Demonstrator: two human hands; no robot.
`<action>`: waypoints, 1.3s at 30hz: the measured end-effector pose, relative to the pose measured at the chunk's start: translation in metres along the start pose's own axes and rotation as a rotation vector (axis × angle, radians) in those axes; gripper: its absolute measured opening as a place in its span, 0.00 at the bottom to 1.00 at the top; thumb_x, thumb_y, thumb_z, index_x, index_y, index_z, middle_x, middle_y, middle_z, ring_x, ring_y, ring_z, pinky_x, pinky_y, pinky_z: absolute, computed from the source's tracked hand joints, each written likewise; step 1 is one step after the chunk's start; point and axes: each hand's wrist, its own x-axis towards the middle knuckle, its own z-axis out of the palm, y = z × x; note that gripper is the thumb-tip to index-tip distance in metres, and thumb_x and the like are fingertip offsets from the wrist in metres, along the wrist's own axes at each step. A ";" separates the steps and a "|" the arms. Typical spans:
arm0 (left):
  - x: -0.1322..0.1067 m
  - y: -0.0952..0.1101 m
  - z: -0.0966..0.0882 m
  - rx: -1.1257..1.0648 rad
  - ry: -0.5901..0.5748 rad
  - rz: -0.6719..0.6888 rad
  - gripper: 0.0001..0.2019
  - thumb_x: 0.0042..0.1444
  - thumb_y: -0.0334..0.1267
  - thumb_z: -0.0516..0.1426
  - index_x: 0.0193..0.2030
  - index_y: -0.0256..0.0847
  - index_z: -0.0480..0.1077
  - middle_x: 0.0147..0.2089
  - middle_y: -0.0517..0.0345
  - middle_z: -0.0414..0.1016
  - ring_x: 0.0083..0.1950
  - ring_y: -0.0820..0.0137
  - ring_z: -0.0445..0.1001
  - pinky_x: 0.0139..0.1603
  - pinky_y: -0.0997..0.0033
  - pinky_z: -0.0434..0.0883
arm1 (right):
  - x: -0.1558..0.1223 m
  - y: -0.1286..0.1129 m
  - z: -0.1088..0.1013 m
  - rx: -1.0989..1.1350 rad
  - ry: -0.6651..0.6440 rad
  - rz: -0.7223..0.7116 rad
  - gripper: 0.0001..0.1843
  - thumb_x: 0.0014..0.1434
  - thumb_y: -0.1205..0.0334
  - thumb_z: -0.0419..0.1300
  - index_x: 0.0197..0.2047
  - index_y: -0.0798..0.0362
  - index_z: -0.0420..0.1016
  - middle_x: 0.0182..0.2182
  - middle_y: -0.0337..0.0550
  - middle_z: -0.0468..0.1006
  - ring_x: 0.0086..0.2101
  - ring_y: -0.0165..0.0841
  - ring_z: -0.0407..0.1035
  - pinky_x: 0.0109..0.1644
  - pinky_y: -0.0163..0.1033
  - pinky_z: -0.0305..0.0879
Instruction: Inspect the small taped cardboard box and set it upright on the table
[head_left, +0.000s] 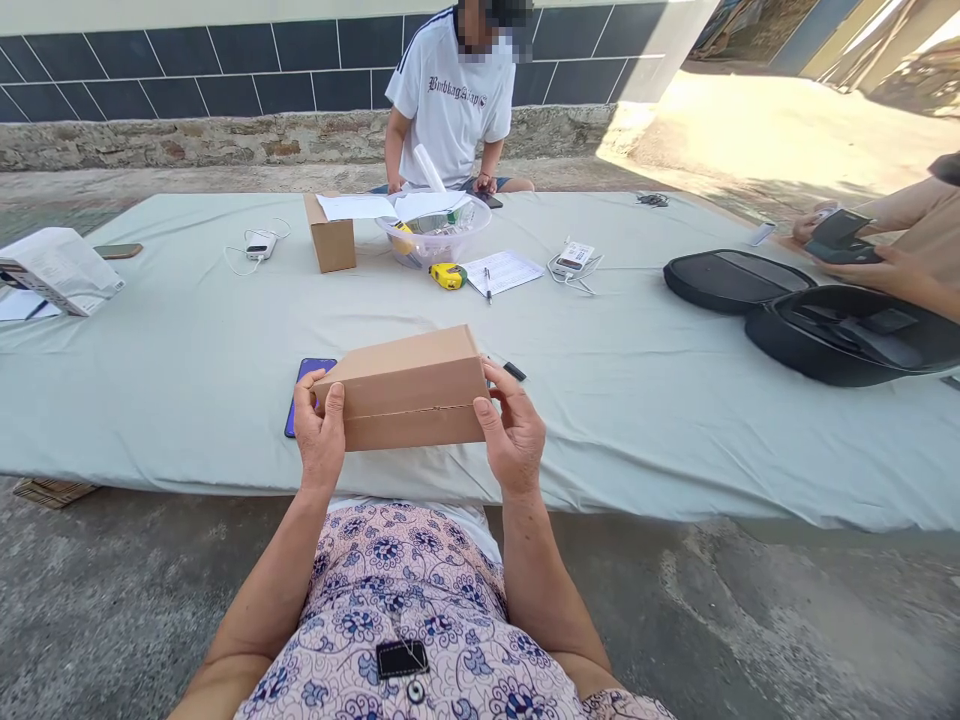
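My cardboard box [409, 400] hides its own far side and underside from me, so I can't tell whether it is closed all round, or whether it touches the counter [187, 400] or is held just above it. It is at the near edge, in front of my body. The phone [318, 364] behind my left hand [321, 435] is partly covered by that hand and the box; only its upper end and left edge show, with a purple screen. A small black object [514, 371] sits just beyond my right hand [515, 435], too small to make out. On the far right, someone's hands [885, 268] hold a dark object I can't identify, above an open black case [810, 355]; their body is cut off by the frame. A white box [64, 265] on the left is cut off too. Papers lie over the plastic basin [401, 242] on the far side, covering some of what is in it.

Both hands hold the box, one at each end. My left thumb points up along the near face and its fingers curl around the left end. My right thumb presses the near face at the right end, its fingers bent behind, their tips partly hidden. My forearms reach forward and slant inward, wrists in front of the counter's near edge.
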 end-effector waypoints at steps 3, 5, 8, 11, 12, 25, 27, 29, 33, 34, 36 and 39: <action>-0.001 -0.001 0.001 -0.033 -0.029 0.014 0.36 0.59 0.68 0.60 0.65 0.45 0.66 0.57 0.48 0.75 0.54 0.62 0.75 0.54 0.65 0.73 | 0.000 0.001 0.000 -0.015 0.021 0.042 0.18 0.70 0.57 0.62 0.62 0.42 0.77 0.63 0.48 0.80 0.62 0.42 0.74 0.57 0.47 0.73; -0.003 -0.001 0.002 -0.050 -0.066 0.035 0.38 0.60 0.66 0.61 0.69 0.45 0.62 0.59 0.46 0.75 0.58 0.60 0.76 0.59 0.62 0.73 | 0.001 0.002 0.000 -0.027 0.042 0.084 0.18 0.70 0.55 0.61 0.62 0.44 0.77 0.62 0.49 0.80 0.61 0.42 0.74 0.57 0.47 0.74; -0.007 -0.001 0.004 -0.019 -0.101 0.098 0.41 0.59 0.63 0.63 0.73 0.46 0.57 0.66 0.43 0.72 0.65 0.57 0.73 0.66 0.57 0.71 | 0.000 0.003 0.001 -0.037 0.056 0.133 0.19 0.71 0.54 0.59 0.61 0.46 0.75 0.62 0.51 0.79 0.61 0.42 0.74 0.57 0.47 0.74; -0.012 -0.001 0.008 0.051 -0.107 0.199 0.45 0.58 0.58 0.66 0.76 0.49 0.52 0.74 0.42 0.64 0.71 0.55 0.69 0.70 0.55 0.69 | 0.000 0.002 0.003 -0.100 0.074 0.164 0.22 0.67 0.53 0.62 0.63 0.47 0.72 0.60 0.51 0.78 0.58 0.42 0.74 0.59 0.49 0.73; -0.013 -0.001 0.009 0.082 -0.099 0.240 0.45 0.58 0.55 0.67 0.77 0.49 0.52 0.76 0.42 0.61 0.73 0.54 0.67 0.72 0.55 0.68 | -0.001 0.002 0.005 -0.133 0.084 0.172 0.25 0.65 0.53 0.64 0.63 0.47 0.70 0.60 0.51 0.78 0.57 0.42 0.74 0.60 0.50 0.73; -0.019 -0.003 0.017 0.300 -0.002 0.503 0.48 0.57 0.54 0.68 0.78 0.46 0.51 0.79 0.38 0.57 0.78 0.50 0.60 0.77 0.47 0.61 | -0.007 0.003 0.023 -0.334 0.065 0.180 0.47 0.55 0.45 0.72 0.72 0.48 0.59 0.67 0.57 0.71 0.66 0.51 0.67 0.69 0.60 0.66; -0.019 -0.003 0.016 0.287 -0.005 0.496 0.47 0.58 0.52 0.68 0.78 0.47 0.52 0.79 0.39 0.57 0.78 0.50 0.60 0.77 0.47 0.61 | -0.007 0.003 0.023 -0.284 0.093 0.189 0.43 0.57 0.47 0.71 0.70 0.48 0.63 0.65 0.57 0.73 0.64 0.50 0.69 0.67 0.59 0.68; -0.018 -0.001 0.015 0.272 -0.013 0.473 0.46 0.58 0.50 0.68 0.78 0.48 0.52 0.79 0.41 0.56 0.78 0.51 0.59 0.78 0.47 0.60 | -0.005 0.003 0.021 -0.228 0.109 0.195 0.37 0.59 0.49 0.70 0.68 0.48 0.67 0.63 0.55 0.75 0.61 0.48 0.71 0.65 0.56 0.70; -0.015 0.002 0.011 0.226 -0.040 0.371 0.46 0.57 0.47 0.69 0.77 0.51 0.53 0.80 0.45 0.56 0.78 0.52 0.59 0.77 0.48 0.61 | 0.000 0.002 0.013 -0.110 0.085 0.216 0.27 0.63 0.52 0.66 0.64 0.46 0.73 0.60 0.51 0.80 0.56 0.42 0.75 0.58 0.49 0.75; -0.015 0.003 0.010 0.210 -0.049 0.337 0.46 0.56 0.47 0.69 0.77 0.52 0.53 0.79 0.45 0.57 0.78 0.52 0.59 0.77 0.48 0.61 | 0.001 0.002 0.010 -0.077 0.072 0.221 0.25 0.64 0.52 0.65 0.63 0.46 0.74 0.60 0.51 0.80 0.55 0.42 0.76 0.57 0.48 0.75; -0.013 0.006 0.008 0.181 -0.070 0.266 0.46 0.55 0.47 0.70 0.77 0.52 0.54 0.79 0.47 0.57 0.78 0.52 0.59 0.78 0.48 0.60 | 0.002 0.001 0.006 -0.016 0.046 0.228 0.22 0.66 0.52 0.64 0.62 0.47 0.76 0.59 0.51 0.81 0.56 0.42 0.77 0.56 0.47 0.76; -0.011 0.009 0.006 0.147 -0.095 0.172 0.44 0.55 0.48 0.70 0.76 0.53 0.55 0.80 0.49 0.56 0.78 0.52 0.58 0.77 0.49 0.60 | 0.003 -0.002 0.001 0.045 0.026 0.212 0.20 0.69 0.52 0.62 0.61 0.46 0.79 0.60 0.50 0.81 0.59 0.44 0.76 0.56 0.48 0.76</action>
